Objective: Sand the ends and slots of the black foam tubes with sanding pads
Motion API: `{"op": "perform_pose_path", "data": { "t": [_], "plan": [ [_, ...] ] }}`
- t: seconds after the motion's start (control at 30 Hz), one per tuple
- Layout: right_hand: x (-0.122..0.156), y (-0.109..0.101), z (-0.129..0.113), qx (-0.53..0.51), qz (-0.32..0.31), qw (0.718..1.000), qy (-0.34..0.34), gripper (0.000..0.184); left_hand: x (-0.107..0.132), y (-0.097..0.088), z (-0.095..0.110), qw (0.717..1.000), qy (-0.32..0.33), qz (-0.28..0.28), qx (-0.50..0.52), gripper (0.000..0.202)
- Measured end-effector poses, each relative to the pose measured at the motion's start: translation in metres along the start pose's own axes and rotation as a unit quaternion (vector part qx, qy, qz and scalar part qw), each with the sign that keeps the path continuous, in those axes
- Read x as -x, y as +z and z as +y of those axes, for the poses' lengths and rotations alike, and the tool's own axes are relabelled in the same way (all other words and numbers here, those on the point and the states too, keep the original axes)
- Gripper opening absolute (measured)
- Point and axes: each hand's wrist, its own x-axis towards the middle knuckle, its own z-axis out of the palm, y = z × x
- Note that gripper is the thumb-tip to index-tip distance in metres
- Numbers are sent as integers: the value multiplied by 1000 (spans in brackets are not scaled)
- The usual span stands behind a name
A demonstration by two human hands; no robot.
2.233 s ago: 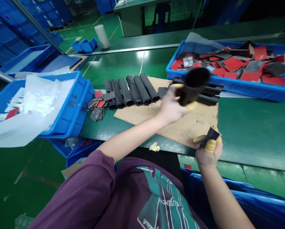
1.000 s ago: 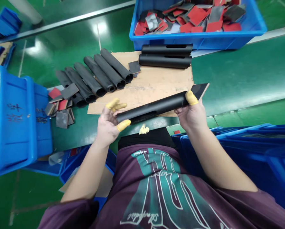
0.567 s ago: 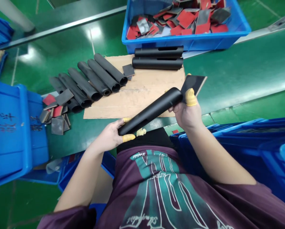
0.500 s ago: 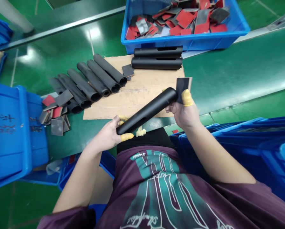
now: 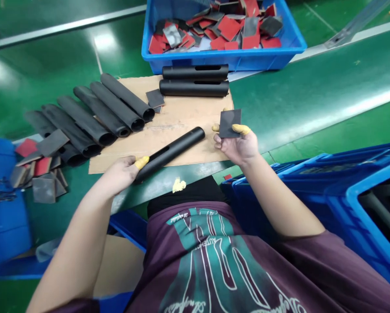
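My left hand (image 5: 126,171) is closed round the near end of a black slotted tube (image 5: 175,150), which slants up to the right above the cardboard sheet (image 5: 132,148). My right hand (image 5: 239,141) pinches a dark square sanding pad (image 5: 230,123) between thumb and fingers, apart from the tube's far end. Yellow covers show on fingertips of both hands. At the back of the cardboard lie two similar black tubes (image 5: 195,88) side by side. A row of duller dark tubes (image 5: 113,104) lies to the left, and a small dark pad (image 5: 155,98) rests beside it.
A blue bin (image 5: 221,54) full of red and grey pads stands behind the cardboard. More loose pads (image 5: 45,188) are heaped at left, near another blue bin (image 5: 8,226). Blue crates (image 5: 315,187) stand at right. A crumpled yellowish scrap (image 5: 179,185) lies at the table edge.
The tube has come down toward the cardboard in my left hand, its slot now facing up. My right hand has moved off its far end, and the pad's dark face now shows squarely.
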Motion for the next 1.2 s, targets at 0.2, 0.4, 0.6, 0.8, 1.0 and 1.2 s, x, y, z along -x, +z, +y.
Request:
{"op": "perform_pose_path", "data": {
  "t": [0.2, 0.4, 0.6, 0.8, 1.0, 1.2],
  "plan": [
    [-3, 3, -2, 9, 54, 998, 19, 73, -14, -2, -5, 976, 13, 142, -163, 31],
    [-13, 8, 17, 94, 47, 994, -16, 54, 5, 77, 51, 910, 231, 115, -323, 52],
    [-17, 1, 27, 377, 89, 909, -157, 40, -10, 105, 77, 895, 194, 67, -396, 44],
    [-20, 9, 21, 468, 71, 860, -190, 54, -27, 99, 77, 891, 197, 58, -405, 46],
    [-30, 31, 22, 450, 17, 876, -172, 53, -35, 102, 71, 883, 224, 67, -408, 42],
    [-14, 33, 16, 709, 42, 682, -171, 48, -33, 103, 67, 871, 244, 73, -420, 34]
  ]
}}
